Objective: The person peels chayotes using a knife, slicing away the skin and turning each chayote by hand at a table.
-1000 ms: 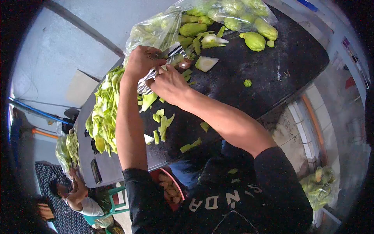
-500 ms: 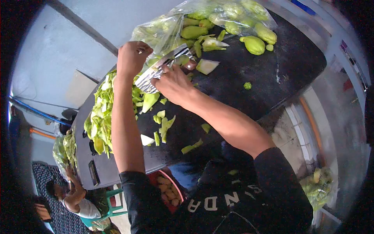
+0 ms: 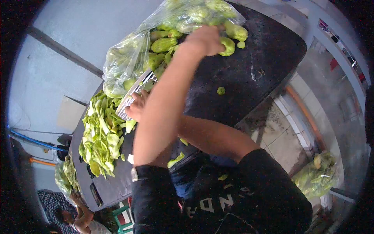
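Note:
My left hand (image 3: pixel 206 40) reaches across to the far side of the table. Its fingers close around the near end of a pale green chayote (image 3: pixel 228 46), which still rests on the black tabletop. My right hand (image 3: pixel 137 104), partly hidden by my left forearm, has its fingers curled on a flat, shiny, black-and-silver striped thing (image 3: pixel 131 95), whose exact kind I cannot make out. Left of it lies a heap of sliced chayote (image 3: pixel 102 136). Behind both hands, a clear plastic bag (image 3: pixel 122 62) spreads over several whole chayotes (image 3: pixel 163 45).
Another chayote (image 3: pixel 236 31) and a small green piece (image 3: pixel 221 91) lie on the black table (image 3: pixel 257 54). Scraps lie at its near edge. A person (image 3: pixel 83 218) sits at the lower left. A filled plastic bag (image 3: pixel 317 175) stands on the floor at the right.
My left hand has left the plastic bag beside the striped thing and swung right across my right arm to the chayote. My right hand stays at the striped thing. The view has shifted.

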Motion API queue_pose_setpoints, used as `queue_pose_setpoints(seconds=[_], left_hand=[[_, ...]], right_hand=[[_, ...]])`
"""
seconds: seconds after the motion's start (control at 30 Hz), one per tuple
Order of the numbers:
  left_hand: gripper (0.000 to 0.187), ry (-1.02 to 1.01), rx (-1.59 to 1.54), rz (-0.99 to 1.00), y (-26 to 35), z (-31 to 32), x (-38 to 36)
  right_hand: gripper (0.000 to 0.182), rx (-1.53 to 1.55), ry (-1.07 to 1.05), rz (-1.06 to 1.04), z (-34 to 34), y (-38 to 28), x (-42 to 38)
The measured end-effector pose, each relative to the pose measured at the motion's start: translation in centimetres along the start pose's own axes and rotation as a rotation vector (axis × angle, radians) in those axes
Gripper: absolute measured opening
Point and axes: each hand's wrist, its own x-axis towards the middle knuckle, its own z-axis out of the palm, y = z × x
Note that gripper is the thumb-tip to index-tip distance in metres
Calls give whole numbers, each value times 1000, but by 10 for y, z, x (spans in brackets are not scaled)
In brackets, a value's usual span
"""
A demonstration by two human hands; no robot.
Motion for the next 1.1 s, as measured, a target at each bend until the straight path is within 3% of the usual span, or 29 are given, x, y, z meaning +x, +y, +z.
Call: queue_pose_setpoints(seconds=[0.1,0.17,0.33,0.4,0.43,0.5,0.53,0.63,0.73,0.77,0.8,0.83,0.87,0.9,1.0,1.07,1.1], left_hand=[[56,-159,168,-15,25,63,61],[54,-124,140,-90,42,68,48],[51,-64,-65,-318,31,65,29],[52,-35,-263,-217,12,61,28],[55,125,-474,-145,0,56,22],[54,139,-1231,-208,-8,25,0],[52,263,-1402,-125,-10,6,-15],[54,509,-1776,142,-25,-49,-83],[55,777,-1869,158,-62,-68,-168],[56,702,-1852,186,-79,-70,-200],[55,793,-1779,140,-94,-65,-226],[60,880,-1641,-7,-100,-60,-251],[65,958,-1501,-153,-105,-55,-276],[65,985,-1497,-161,-116,-48,-299],[60,993,-1597,-262,-147,-19,-350],[54,1162,-1788,-441,-158,-3,-366],[50,1174,-1810,-436,-161,5,-370]], right_hand=[[20,-1,-105,64,-14,0,11],[14,0,-202,118,-20,-1,19],[10,18,-184,100,-21,6,19],[15,4,-199,120,-21,6,21],[20,-31,-216,150,-21,7,20],[27,10,-220,215,-24,2,17],[35,50,-222,285,-27,4,16],[42,499,50,253,10,28,0],[27,69,-350,227,-11,48,23],[28,51,-226,320,-11,46,23],[29,45,-98,411,-10,44,24],[34,316,-180,518,-17,52,31],[34,114,-211,391,-34,48,34],[28,183,-207,540,-51,42,41],[15,292,300,440,-53,39,42],[19,454,358,460,-74,22,47],[18,510,311,467,-77,14,46]])
